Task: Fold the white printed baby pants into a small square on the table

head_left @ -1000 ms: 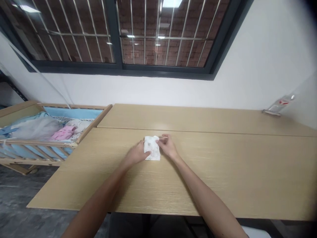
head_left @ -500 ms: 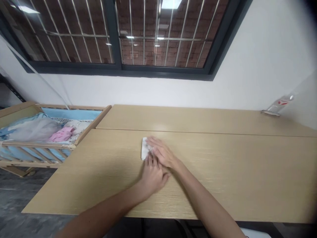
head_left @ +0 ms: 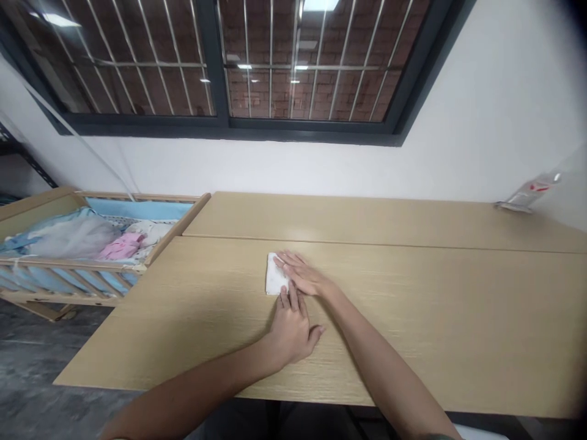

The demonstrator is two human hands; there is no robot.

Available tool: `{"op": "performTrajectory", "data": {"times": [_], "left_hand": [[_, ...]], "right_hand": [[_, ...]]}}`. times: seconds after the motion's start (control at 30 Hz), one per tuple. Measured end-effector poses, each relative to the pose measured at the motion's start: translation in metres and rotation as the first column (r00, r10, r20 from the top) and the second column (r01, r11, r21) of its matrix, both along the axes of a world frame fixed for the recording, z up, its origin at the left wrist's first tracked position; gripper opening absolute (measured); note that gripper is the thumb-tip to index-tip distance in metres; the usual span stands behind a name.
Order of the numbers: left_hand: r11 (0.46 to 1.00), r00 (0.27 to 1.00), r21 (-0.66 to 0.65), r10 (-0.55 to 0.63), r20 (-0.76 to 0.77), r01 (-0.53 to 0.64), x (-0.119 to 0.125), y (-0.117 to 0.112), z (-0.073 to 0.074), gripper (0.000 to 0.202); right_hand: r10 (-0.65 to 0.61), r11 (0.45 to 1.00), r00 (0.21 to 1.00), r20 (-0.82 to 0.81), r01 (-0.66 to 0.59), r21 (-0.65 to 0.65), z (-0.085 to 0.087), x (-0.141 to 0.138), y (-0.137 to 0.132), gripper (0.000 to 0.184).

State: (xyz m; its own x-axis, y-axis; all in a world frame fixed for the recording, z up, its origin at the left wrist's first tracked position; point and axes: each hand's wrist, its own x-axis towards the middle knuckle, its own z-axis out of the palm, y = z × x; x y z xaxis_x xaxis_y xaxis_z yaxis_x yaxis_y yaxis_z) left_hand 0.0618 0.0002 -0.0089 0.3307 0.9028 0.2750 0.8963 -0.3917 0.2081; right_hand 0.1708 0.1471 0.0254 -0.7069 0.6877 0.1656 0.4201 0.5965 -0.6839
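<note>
A small white folded cloth [head_left: 273, 278] lies on the wooden table [head_left: 413, 305] near its middle. My right hand [head_left: 300, 275] rests flat on the cloth with its fingers stretched out, covering the cloth's right part. My left hand [head_left: 290, 327] lies flat on the table just in front of the cloth, its fingertips at the cloth's near edge. Neither hand grips anything.
A wooden baby crib [head_left: 92, 244] with blue lining, grey netting and a pink garment [head_left: 120, 246] stands at the left, against the table's edge. A clear packet with a red mark [head_left: 527, 192] lies at the far right. A barred window fills the wall above.
One second ago both hands pinched the cloth from either side. Since then my right hand has flattened on top of it and my left hand has drawn back to the near edge.
</note>
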Motion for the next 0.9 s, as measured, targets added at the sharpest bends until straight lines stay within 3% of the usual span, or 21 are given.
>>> {"op": "performTrajectory", "data": {"times": [0.27, 0.37, 0.53, 0.67, 0.77, 0.9], "left_hand": [[1.0, 0.999, -0.007, 0.012, 0.034, -0.012, 0.0, 0.002, 0.002, 0.087], [1.0, 0.999, -0.025, 0.008, 0.032, -0.007, -0.004, 0.005, 0.014, 0.079], [0.998, 0.999, 0.054, 0.019, 0.045, -0.022, -0.031, 0.026, 0.046, 0.04], [0.976, 0.979, 0.085, 0.195, 0.064, -0.2, -0.061, 0.052, 0.055, 0.03], [0.936, 0.936, 0.01, 0.351, 0.012, -0.351, -0.078, 0.068, 0.05, 0.034], [0.914, 0.915, -0.038, 0.403, -0.014, -0.404, -0.093, 0.082, 0.04, 0.034]], "right_hand": [[-0.121, 0.99, 0.992, 0.031, 0.118, 0.076, -0.013, -0.002, 0.009, 0.063], [-0.175, 0.981, 0.984, 0.036, 0.171, 0.097, -0.022, -0.002, 0.013, 0.07], [-0.265, 0.958, 0.958, -0.11, 0.274, 0.079, -0.029, 0.003, 0.016, 0.081], [-0.356, 0.932, 0.91, -0.214, 0.363, -0.009, -0.023, 0.005, 0.012, 0.082], [-0.398, 0.914, 0.877, -0.269, 0.405, -0.029, -0.02, 0.005, 0.009, 0.076], [-0.471, 0.871, 0.785, -0.403, 0.485, -0.074, -0.02, 0.004, 0.011, 0.067]]}}
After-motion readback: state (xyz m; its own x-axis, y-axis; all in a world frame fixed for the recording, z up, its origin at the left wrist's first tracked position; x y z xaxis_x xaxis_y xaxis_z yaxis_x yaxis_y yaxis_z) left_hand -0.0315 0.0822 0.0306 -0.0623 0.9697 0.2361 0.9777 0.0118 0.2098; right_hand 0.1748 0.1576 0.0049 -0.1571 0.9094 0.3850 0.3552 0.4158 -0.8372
